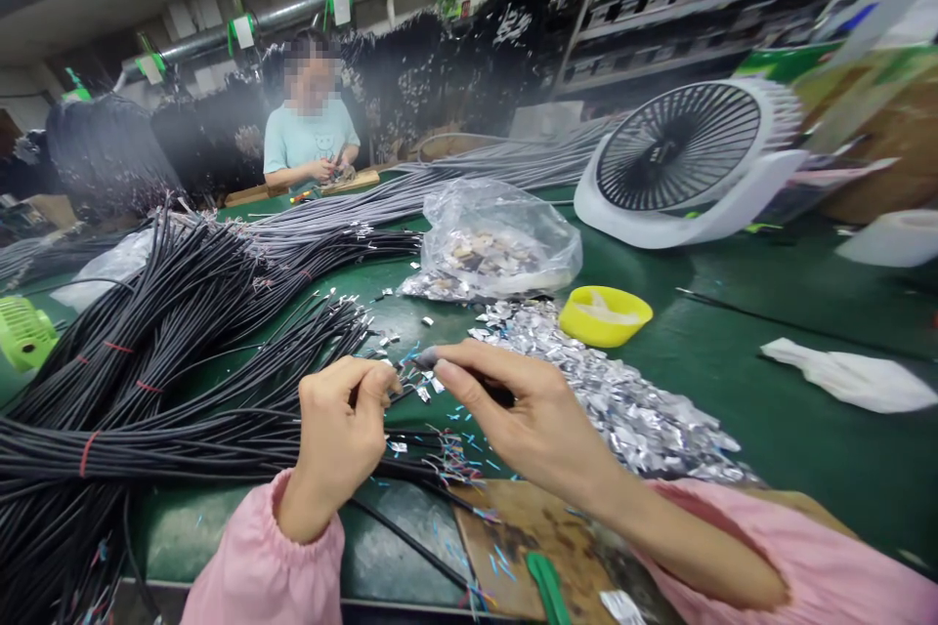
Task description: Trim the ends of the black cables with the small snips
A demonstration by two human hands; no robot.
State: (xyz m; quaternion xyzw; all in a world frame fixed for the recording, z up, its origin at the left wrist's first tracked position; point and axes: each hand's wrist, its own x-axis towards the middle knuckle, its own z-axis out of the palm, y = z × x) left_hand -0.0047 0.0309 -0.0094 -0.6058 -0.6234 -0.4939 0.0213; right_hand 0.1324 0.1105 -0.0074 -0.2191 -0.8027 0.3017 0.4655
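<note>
My left hand (341, 435) is closed in a fist around the end of a thin black cable (400, 395) whose stripped tip points right. My right hand (513, 410) pinches a small dark piece at the cable's tip, thumb and forefinger pressed together. Both hands hover over the green table (769, 312), just right of large bundles of black cables (147, 381) tied with red bands. A heap of small silver metal terminals (630, 405) lies directly behind my right hand. Pink sleeves cover both forearms.
A clear plastic bag of terminals (498, 244) and a yellow dish (605, 314) sit behind the heap. A white desk fan (685, 161) stands at right, a white cloth (850, 376) beyond. A brown board (528, 532) with a green tool (548, 588) lies near me. A person (312, 132) works opposite.
</note>
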